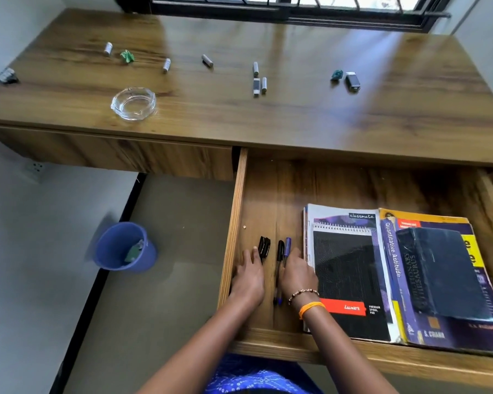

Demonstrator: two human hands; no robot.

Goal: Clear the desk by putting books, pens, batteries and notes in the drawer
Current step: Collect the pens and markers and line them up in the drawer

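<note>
Both my hands lie flat and empty in the drawer, left hand beside the black pens and right hand touching the purple pen, just left of the books. To tidy well, I judge I should nudge the pens together, parallel. Their long axes run front to back, caps toward the desk, where batteries wait.
</note>
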